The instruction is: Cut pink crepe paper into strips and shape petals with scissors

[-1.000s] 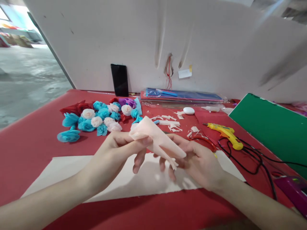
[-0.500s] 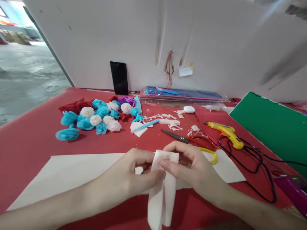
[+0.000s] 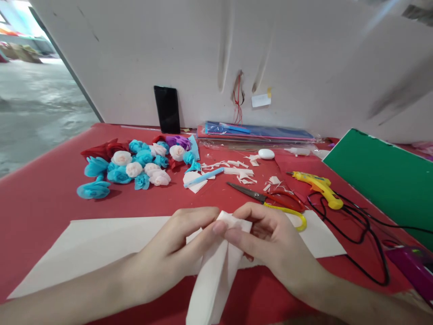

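A folded strip of pale paper (image 3: 211, 280) hangs down between my two hands, over the near part of the red table. My left hand (image 3: 182, 239) pinches its top left part between thumb and fingers. At the top right, my right hand (image 3: 267, 234) grips the same strip, its thumb pressed on the front beside the left thumb. Some of the fingers are hidden behind the paper. Beneath and beyond both hands lies a long sheet of white paper (image 3: 111, 239). Scissors (image 3: 267, 198) with a red and a yellow handle lie just past my right hand.
Blue, white, red and purple paper flowers (image 3: 142, 162) are heaped at the left. Paper scraps (image 3: 240, 169) and a light blue stick (image 3: 204, 177) lie mid-table. A yellow glue gun (image 3: 320, 187) with a black cord and a green board (image 3: 382, 180) are at the right. A phone (image 3: 167, 109) leans on the back wall.
The lower end of the paper strip has swung to the left, so it now hangs slanted. My left thumb has moved up along the strip, close to the right thumb.
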The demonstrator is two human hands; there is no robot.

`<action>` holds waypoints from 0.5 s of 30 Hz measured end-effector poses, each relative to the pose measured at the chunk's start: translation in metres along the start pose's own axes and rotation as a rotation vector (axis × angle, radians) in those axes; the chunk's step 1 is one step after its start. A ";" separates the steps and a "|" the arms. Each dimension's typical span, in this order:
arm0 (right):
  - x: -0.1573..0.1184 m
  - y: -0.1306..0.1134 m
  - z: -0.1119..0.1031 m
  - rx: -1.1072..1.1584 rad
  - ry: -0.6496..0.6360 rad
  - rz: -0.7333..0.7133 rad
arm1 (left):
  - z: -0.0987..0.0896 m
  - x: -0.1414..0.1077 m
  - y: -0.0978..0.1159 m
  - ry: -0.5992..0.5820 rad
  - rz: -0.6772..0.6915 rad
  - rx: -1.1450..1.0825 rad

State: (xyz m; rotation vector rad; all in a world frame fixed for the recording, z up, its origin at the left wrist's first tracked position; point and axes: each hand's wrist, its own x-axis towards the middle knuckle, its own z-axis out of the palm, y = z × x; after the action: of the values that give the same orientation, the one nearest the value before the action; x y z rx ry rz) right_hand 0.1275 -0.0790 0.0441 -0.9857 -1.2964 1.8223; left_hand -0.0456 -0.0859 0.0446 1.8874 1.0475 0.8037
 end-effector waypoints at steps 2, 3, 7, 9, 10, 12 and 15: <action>0.000 0.000 0.001 0.011 -0.001 0.020 | 0.000 0.000 -0.002 -0.008 0.024 -0.002; 0.000 0.001 0.001 0.011 -0.010 0.030 | 0.001 0.000 -0.003 -0.012 0.043 -0.005; -0.001 0.004 0.001 -0.020 -0.061 0.001 | 0.002 0.001 -0.007 -0.001 0.117 0.007; -0.001 0.005 0.001 -0.020 -0.073 -0.006 | 0.002 0.002 -0.008 -0.004 0.131 0.010; -0.001 0.005 0.001 -0.020 -0.076 -0.003 | 0.002 0.002 -0.008 -0.013 0.127 0.002; 0.000 0.005 0.000 -0.024 -0.078 0.000 | 0.001 0.002 -0.009 -0.044 0.093 -0.032; 0.000 0.005 0.000 -0.063 -0.083 -0.009 | 0.002 0.001 -0.011 -0.067 0.023 -0.087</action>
State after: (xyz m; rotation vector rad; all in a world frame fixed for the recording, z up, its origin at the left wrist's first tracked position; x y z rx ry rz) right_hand 0.1266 -0.0805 0.0394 -0.9447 -1.4142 1.8433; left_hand -0.0473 -0.0818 0.0345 1.8427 0.9369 0.7812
